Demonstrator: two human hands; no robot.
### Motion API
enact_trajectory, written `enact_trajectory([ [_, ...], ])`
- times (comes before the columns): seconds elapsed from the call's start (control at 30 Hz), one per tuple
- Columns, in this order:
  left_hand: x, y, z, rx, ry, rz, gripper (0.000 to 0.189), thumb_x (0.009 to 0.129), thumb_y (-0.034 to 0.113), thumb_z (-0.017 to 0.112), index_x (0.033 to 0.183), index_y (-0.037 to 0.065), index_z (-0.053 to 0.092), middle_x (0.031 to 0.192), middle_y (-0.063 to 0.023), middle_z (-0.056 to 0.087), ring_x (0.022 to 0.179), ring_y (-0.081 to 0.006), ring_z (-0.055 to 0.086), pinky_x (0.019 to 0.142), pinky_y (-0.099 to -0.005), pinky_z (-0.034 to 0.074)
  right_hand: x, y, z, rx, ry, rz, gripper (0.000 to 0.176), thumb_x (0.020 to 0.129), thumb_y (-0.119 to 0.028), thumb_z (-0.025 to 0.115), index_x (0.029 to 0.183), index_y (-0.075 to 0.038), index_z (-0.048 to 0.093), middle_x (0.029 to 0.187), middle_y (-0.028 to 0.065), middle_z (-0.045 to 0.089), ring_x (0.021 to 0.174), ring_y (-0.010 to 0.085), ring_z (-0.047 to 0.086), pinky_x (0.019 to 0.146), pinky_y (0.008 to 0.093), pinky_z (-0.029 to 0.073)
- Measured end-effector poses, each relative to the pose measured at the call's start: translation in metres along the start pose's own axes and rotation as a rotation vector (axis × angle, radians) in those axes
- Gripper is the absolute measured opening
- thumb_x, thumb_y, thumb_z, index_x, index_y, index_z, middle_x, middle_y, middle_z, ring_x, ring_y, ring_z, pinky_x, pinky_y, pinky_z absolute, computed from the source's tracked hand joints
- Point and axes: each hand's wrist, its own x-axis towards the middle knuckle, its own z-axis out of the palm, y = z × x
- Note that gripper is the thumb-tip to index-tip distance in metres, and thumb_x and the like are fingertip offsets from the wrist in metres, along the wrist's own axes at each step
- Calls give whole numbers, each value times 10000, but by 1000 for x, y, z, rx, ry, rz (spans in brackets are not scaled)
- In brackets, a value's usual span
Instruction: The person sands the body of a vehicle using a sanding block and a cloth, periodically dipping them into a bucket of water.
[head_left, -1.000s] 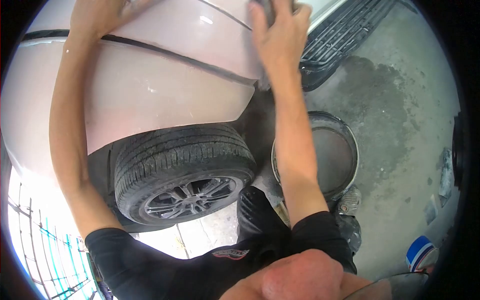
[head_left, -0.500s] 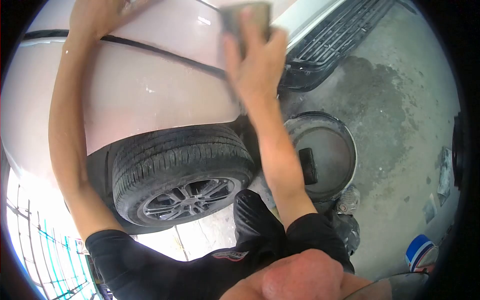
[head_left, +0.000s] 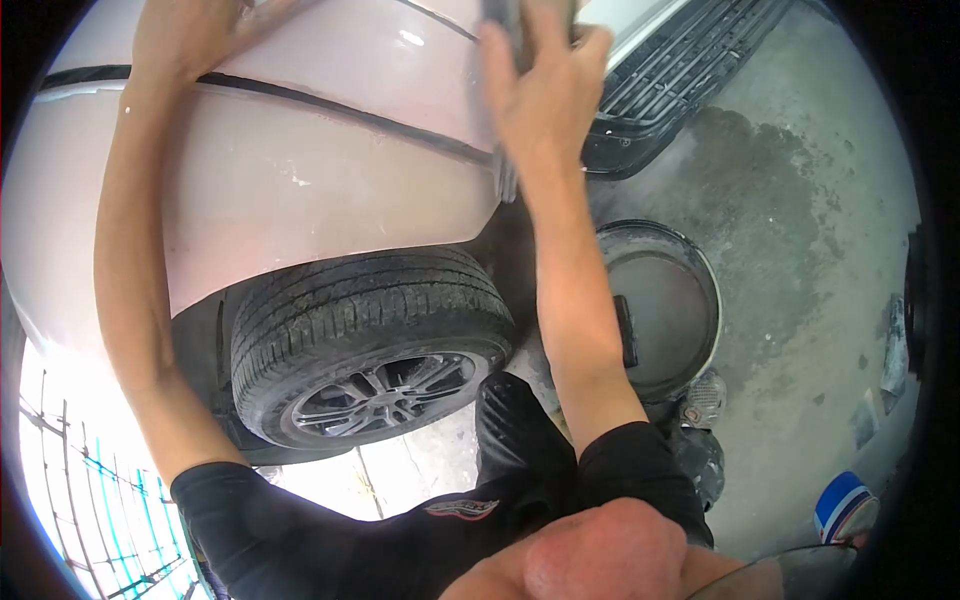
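My right hand (head_left: pixel 548 95) grips a grey-brown sanding block (head_left: pixel 510 32) against the pale pinkish car body panel (head_left: pixel 330 190), near its right edge. Fingers and thumb wrap the block's sides; its far end runs past the top of the view. My left hand (head_left: pixel 195 35) lies against the panel at the upper left, above a dark seam. Its thumb is stretched out, while the other fingertips are partly cut off by the frame. Below the panel sits a black tyre (head_left: pixel 370 310) with a spoked wheel.
A round basin (head_left: pixel 712 310) of murky grey water stands right of my forearm, with a dark block (head_left: pixel 626 330) at its side. A black ribbed running board (head_left: pixel 690 70) juts out at upper right. Wet concrete floor (head_left: pixel 760 200) lies beyond. A blue-and-white can (head_left: pixel 845 505) stands lower right.
My right hand has moved to the right and slightly up along the panel with the sanding block. My left hand stays in nearly the same place.
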Motion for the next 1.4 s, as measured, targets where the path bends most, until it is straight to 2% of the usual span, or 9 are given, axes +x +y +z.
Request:
enact_trajectory([
  [0.33, 1, 5, -5, -22, -21, -27, 885, 849, 674, 659, 1516, 120, 481, 1636, -133, 364, 1547, -337, 243, 1267, -589, 115, 27, 10, -7, 88, -71, 87, 451, 894, -307, 712, 1318, -173, 641, 1138, 315, 497, 985, 447, 546, 832, 538, 480],
  [0.4, 0, 5, -5, -28, -14, -27, 886, 844, 670, 667, 1513, 118, 485, 1636, -133, 365, 1547, -336, 244, 1267, -589, 115, 66, 0, -27, 59, -101, 243, 509, 983, -233, 633, 1446, -43, 540, 1131, 221, 511, 990, 331, 557, 888, 456, 499],
  [0.6, 7, 13, -15, -18, -57, -81, 877, 812, 603, 733, 1497, 104, 507, 1633, -133, 370, 1547, -326, 249, 1273, -577, 111, -33, -22, -1, 65, -111, -43, 610, 903, -312, 696, 1471, -209, 501, 1162, 318, 483, 1027, 443, 532, 825, 550, 486],
  [0.7, 9, 17, -21, -13, -104, -116, 865, 810, 569, 750, 1492, 93, 512, 1628, -148, 375, 1549, -320, 250, 1281, -559, 100, 32, 13, -1, -4, -100, 42, 668, 899, -336, 704, 1511, -204, 470, 1163, 320, 484, 1035, 443, 529, 835, 561, 481],
  [0.73, 8, 18, -22, -17, -104, -111, 863, 812, 569, 748, 1492, 93, 512, 1627, -150, 377, 1548, -321, 251, 1281, -559, 100, 75, -7, -29, 80, -271, 379, 495, 994, -248, 623, 1439, -51, 537, 1139, 224, 513, 985, 320, 557, 884, 460, 509],
  [1.0, 4, 7, -12, -48, -29, -51, 841, 812, 511, 772, 1498, 105, 505, 1629, -139, 376, 1546, -322, 257, 1283, -551, 97, -30, -14, 4, -29, -40, -113, 683, 886, -340, 714, 1508, -178, 485, 1202, 339, 481, 1045, 446, 524, 826, 576, 480],
  [1.1, 9, 24, -25, -61, -75, -125, 814, 814, 483, 773, 1501, 137, 507, 1633, -133, 370, 1547, -317, 259, 1282, -552, 98, 50, 27, 1, -56, -111, 60, 636, 916, -348, 674, 1488, -135, 494, 1220, 331, 483, 1037, 443, 528, 820, 576, 483],
  [1.13, 8, 23, -25, -50, -70, -126, 809, 815, 480, 772, 1501, 142, 508, 1633, -133, 370, 1547, -315, 259, 1282, -552, 99, 86, 9, -24, -24, -226, 310, 491, 1012, -277, 587, 1443, -58, 495, 1131, 238, 519, 989, 323, 568, 854, 451, 531],
  [1.4, 6, 13, -14, 22, -69, -85, 850, 800, 523, 780, 1493, 112, 512, 1632, -128, 375, 1548, -315, 253, 1281, -562, 102, -19, -10, 1, -119, -48, -100, 670, 903, -348, 704, 1509, -158, 490, 1124, 328, 504, 1000, 484, 548, 836, 546, 489],
])
